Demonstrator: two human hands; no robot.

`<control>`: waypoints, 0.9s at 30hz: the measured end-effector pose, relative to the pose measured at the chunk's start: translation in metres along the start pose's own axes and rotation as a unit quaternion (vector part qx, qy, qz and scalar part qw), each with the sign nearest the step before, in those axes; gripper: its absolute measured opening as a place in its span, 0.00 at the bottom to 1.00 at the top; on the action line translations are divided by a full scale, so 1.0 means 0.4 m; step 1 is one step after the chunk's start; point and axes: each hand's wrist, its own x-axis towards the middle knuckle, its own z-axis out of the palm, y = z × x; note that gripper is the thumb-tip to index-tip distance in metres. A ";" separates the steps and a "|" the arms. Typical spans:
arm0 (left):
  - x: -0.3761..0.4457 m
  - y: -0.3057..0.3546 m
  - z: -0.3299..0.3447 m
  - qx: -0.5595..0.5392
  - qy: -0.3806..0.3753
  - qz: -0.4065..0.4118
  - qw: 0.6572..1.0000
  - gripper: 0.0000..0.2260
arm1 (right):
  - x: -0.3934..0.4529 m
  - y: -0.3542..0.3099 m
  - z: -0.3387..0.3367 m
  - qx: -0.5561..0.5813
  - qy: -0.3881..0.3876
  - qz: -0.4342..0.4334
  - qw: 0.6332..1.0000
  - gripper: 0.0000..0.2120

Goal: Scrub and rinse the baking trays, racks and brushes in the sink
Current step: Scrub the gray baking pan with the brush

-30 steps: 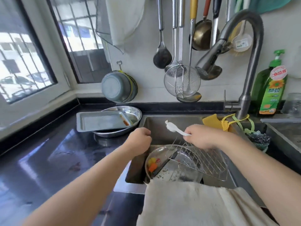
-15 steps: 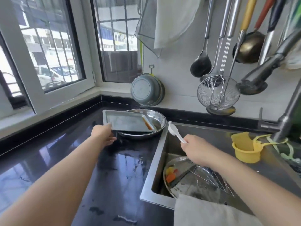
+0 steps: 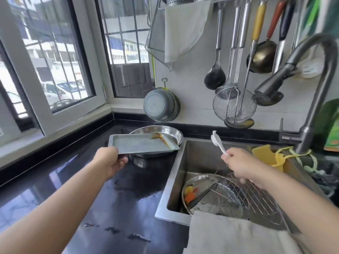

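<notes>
My left hand [image 3: 110,162] grips the near left corner of a rectangular grey baking tray [image 3: 141,144] with orange-brown sauce at its far right end. The tray lies over a round steel pan [image 3: 172,133] on the black counter [image 3: 91,198]. My right hand [image 3: 242,164] holds a white brush [image 3: 217,142] by its handle, above the steel sink [image 3: 192,158]. In the sink, a wire rack [image 3: 251,195] leans over a round steel plate [image 3: 201,182] with food scraps.
A grey faucet [image 3: 310,99] arches over the sink from the right. A yellow holder [image 3: 266,154] hangs at the sink's far right. Ladles and a wire skimmer [image 3: 233,105] hang on the wall. A white cloth [image 3: 229,233] drapes the sink's front edge.
My left hand left the sink, reached left across the counter and took hold of the baking tray's corner. My view turned left. My right hand kept the brush over the sink.
</notes>
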 end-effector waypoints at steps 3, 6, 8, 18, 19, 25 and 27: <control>-0.095 0.000 -0.008 -0.013 -0.014 0.002 1.000 0.09 | -0.025 0.037 -0.046 0.029 0.008 0.014 0.999 0.12; -0.173 -0.010 0.020 -0.039 -0.048 -0.018 0.998 0.08 | -0.063 0.081 -0.096 0.042 0.010 0.021 0.999 0.12; -0.215 -0.022 0.055 -0.031 -0.067 -0.028 0.997 0.06 | -0.094 0.113 -0.125 0.040 0.008 0.021 0.999 0.12; -0.333 -0.072 0.163 0.208 -0.012 0.244 0.947 0.10 | -0.199 0.227 -0.197 0.042 0.011 0.042 0.998 0.12; -0.343 -0.071 0.170 0.227 -0.011 0.265 0.937 0.10 | -0.204 0.228 -0.196 0.040 0.012 0.040 0.998 0.12; -0.365 -0.082 0.220 0.370 -0.046 0.410 0.832 0.09 | -0.201 0.231 -0.176 0.037 0.018 0.043 0.998 0.12; -0.343 -0.088 0.233 0.375 -0.066 0.450 0.808 0.11 | -0.201 0.232 -0.182 0.042 0.029 0.041 0.998 0.12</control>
